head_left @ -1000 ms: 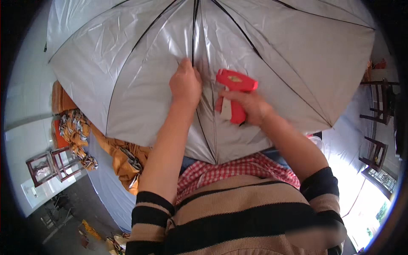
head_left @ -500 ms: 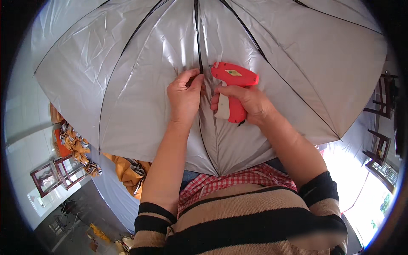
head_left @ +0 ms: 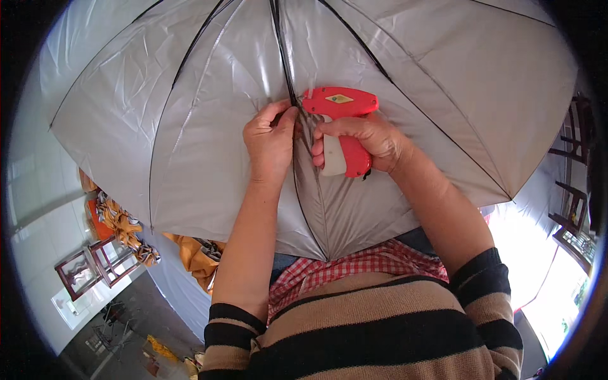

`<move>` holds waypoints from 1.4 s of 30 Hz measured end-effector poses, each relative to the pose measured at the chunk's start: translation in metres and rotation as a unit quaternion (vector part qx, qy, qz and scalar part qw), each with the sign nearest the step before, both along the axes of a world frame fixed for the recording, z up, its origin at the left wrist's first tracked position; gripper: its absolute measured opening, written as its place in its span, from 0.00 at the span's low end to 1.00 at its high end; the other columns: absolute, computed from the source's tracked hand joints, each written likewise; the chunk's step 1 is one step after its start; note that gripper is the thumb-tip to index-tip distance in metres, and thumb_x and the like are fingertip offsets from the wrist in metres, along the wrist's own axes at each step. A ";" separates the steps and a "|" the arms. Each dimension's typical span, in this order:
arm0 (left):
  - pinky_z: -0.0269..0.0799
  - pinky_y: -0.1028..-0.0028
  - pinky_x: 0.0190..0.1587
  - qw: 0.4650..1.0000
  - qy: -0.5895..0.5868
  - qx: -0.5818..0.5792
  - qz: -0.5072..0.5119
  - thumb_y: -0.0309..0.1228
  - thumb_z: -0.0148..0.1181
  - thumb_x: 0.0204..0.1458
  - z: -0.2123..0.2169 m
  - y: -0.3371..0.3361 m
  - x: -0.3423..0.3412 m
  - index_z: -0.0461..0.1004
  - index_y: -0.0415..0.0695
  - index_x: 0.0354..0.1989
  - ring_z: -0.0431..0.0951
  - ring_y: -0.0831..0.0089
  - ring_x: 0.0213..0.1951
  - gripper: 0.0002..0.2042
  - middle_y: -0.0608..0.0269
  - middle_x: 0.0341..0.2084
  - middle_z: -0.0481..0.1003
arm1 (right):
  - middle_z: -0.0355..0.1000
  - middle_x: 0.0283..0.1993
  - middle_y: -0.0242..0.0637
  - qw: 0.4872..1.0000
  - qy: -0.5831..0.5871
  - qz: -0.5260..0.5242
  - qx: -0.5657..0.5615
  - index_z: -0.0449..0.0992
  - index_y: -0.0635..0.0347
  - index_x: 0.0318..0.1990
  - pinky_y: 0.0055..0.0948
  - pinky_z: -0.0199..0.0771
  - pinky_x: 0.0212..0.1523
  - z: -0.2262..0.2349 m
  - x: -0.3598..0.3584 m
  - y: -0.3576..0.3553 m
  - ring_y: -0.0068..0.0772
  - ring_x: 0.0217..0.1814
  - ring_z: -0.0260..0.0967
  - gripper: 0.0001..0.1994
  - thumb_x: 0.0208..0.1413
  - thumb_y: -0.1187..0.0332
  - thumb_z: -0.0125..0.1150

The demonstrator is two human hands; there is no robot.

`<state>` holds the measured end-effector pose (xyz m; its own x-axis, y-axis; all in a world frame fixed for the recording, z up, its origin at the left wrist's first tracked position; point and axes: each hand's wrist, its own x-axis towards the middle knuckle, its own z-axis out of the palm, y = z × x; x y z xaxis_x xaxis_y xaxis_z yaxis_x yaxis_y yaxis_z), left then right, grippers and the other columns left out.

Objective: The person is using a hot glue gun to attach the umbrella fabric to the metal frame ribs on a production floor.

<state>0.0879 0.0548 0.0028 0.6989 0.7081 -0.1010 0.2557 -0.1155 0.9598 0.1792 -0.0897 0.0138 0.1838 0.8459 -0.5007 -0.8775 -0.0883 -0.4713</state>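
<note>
An opened umbrella point(head_left: 221, 158) with a silver-grey inner side and thin black ribs spreads across my lap. My left hand point(head_left: 271, 139) pinches the umbrella rib point(head_left: 285, 60) and the cloth beside it, near the middle of the canopy. In my right hand point(head_left: 367, 142) is a red and white tagging gun point(head_left: 342, 100), my fingers wrapped round its white trigger. The gun's tip points left and meets the rib just above my left fingertips. What exactly lies between the left fingers is hidden.
Orange-brown bundled cloth point(head_left: 193, 253) lies left of my lap, with more in a heap point(head_left: 120, 221) farther left. Dark wooden chairs point(head_left: 95, 269) stand at the left and others point(head_left: 573, 202) at the right. A red-and-white checked cloth point(head_left: 354, 278) covers my waist.
The tagging gun has moved left and slightly up, and its tip has come to the rib. My right fingers sit tighter on the trigger. The left hand has shifted slightly left with the canopy.
</note>
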 end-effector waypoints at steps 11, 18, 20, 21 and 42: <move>0.67 0.80 0.23 0.999 -0.019 -0.025 0.005 0.22 0.57 0.49 0.002 -0.005 0.000 0.76 0.37 0.32 0.69 0.83 0.21 0.04 0.68 0.20 0.73 | 0.74 0.31 0.43 1.000 0.024 -0.007 0.018 0.72 0.64 0.35 0.35 0.77 0.36 -0.006 -0.001 -0.002 0.38 0.31 0.75 0.10 0.49 0.67 0.60; 0.66 0.80 0.23 0.999 -0.010 -0.030 0.010 0.22 0.58 0.49 0.000 -0.004 0.001 0.76 0.36 0.32 0.69 0.83 0.20 0.04 0.68 0.20 0.73 | 0.74 0.31 0.43 0.999 0.036 -0.003 0.032 0.72 0.65 0.35 0.36 0.77 0.36 -0.006 0.000 0.001 0.39 0.32 0.75 0.11 0.49 0.65 0.60; 0.66 0.80 0.23 1.000 -0.004 -0.026 0.016 0.22 0.58 0.49 -0.001 -0.005 0.000 0.76 0.36 0.32 0.69 0.83 0.20 0.04 0.68 0.20 0.73 | 0.74 0.32 0.43 1.000 0.025 -0.003 0.018 0.72 0.65 0.35 0.36 0.77 0.37 -0.004 -0.001 -0.001 0.39 0.32 0.75 0.12 0.49 0.65 0.60; 0.66 0.80 0.23 1.000 -0.001 -0.023 0.019 0.22 0.58 0.49 -0.002 -0.005 -0.001 0.76 0.36 0.32 0.69 0.83 0.20 0.04 0.68 0.20 0.73 | 0.74 0.32 0.44 1.000 0.019 -0.003 0.011 0.72 0.65 0.35 0.36 0.77 0.37 -0.002 -0.001 -0.001 0.39 0.32 0.75 0.12 0.49 0.65 0.60; 0.68 0.79 0.29 0.999 -0.030 0.017 -0.002 0.23 0.58 0.49 -0.014 -0.003 0.001 0.76 0.37 0.32 0.70 0.83 0.25 0.04 0.70 0.22 0.74 | 0.73 0.29 0.40 0.999 -0.029 0.006 -0.014 0.72 0.62 0.32 0.34 0.76 0.31 -0.015 -0.004 0.011 0.35 0.28 0.74 0.10 0.48 0.65 0.60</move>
